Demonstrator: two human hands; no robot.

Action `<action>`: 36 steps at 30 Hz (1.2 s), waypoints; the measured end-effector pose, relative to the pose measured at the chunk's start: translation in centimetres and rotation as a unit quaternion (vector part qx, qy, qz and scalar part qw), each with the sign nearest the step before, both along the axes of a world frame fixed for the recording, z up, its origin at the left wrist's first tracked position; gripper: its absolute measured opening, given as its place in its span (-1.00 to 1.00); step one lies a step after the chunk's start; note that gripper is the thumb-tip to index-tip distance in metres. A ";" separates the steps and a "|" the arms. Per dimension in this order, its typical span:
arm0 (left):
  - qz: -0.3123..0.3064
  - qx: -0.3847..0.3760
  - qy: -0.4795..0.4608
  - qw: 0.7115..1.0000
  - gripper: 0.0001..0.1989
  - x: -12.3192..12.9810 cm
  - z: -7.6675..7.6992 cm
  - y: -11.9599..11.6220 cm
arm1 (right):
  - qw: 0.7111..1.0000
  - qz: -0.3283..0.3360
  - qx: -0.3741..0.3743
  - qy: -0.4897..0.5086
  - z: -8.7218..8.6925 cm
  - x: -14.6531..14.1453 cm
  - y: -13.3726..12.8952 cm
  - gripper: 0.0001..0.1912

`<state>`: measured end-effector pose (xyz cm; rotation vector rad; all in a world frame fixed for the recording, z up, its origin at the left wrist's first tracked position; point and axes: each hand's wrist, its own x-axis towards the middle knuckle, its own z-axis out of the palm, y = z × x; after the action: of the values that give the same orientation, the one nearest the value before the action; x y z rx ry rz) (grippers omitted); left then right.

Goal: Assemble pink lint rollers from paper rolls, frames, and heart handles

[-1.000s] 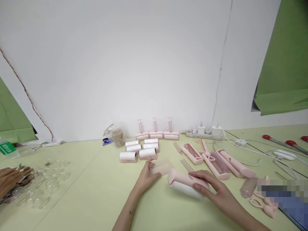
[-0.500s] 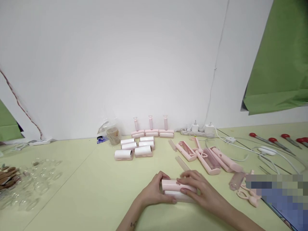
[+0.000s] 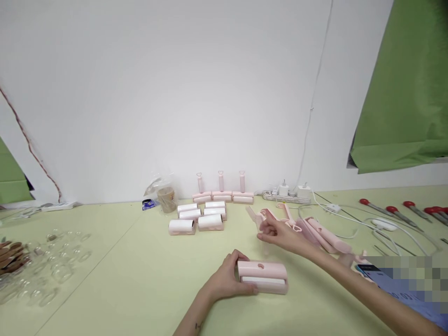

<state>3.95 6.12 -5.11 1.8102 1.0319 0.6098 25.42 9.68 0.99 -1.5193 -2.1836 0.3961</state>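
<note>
Your left hand is wrapped around one end of the pink case, its white roll seated inside. Beyond that grip, three handled units look finished; six white rolls seem left. Your right hand's fingertips bunch closely; blur hides any hold.

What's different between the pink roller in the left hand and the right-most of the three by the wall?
The held roller shows just a small opening in its pink cover; the wall roller has an upright handle on top. The held roller is gripped at one end by the left hand; no hand touches the wall roller. Both show a white strip below a pink cover.
</note>
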 end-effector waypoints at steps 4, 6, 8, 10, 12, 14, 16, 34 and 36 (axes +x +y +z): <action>-0.002 -0.009 -0.002 1.000 -0.39 0.0 0.0 0.0 | 0.990 0.102 -0.036 0.094 2.5 -0.4 -2.8 -0.78; -0.003 -0.011 -0.001 1.000 -0.38 -0.1 0.0 0.0 | 0.987 0.117 -0.053 0.097 3.4 -0.8 -3.8 -0.82; -0.002 -0.009 0.001 1.000 -0.37 -0.1 0.0 0.0 | 0.990 0.110 -0.059 0.059 4.1 -1.1 -4.3 -0.85; -0.002 -0.004 0.002 1.000 -0.37 0.0 0.0 0.0 | 0.992 0.111 -0.066 0.018 4.7 -1.3 -4.5 -0.88; -0.002 0.002 0.005 1.000 -0.37 0.0 0.0 0.0 | 0.990 0.119 -0.070 -0.014 5.2 -1.2 -4.5 -0.89; -0.003 0.004 0.007 1.000 -0.38 0.0 0.0 0.0 | 0.988 0.130 -0.080 -0.030 5.5 -1.1 -4.3 -0.88; -0.004 0.004 0.008 1.000 -0.38 0.0 0.1 0.0 | 0.985 0.143 -0.090 -0.036 5.7 -0.9 -4.1 -0.86; 0.009 -0.011 0.007 1.000 -0.42 0.1 0.6 -0.2 | 0.966 0.122 -0.223 -0.037 7.0 -2.7 -2.4 -0.82; 0.024 -0.018 0.015 0.999 -0.44 0.4 0.7 -0.6 | 0.969 0.109 -0.217 -0.031 6.5 -2.8 -2.4 -0.78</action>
<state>4.39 5.48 -4.41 1.7716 1.1033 0.5916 22.60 7.24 7.50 -1.5178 -2.4339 0.9659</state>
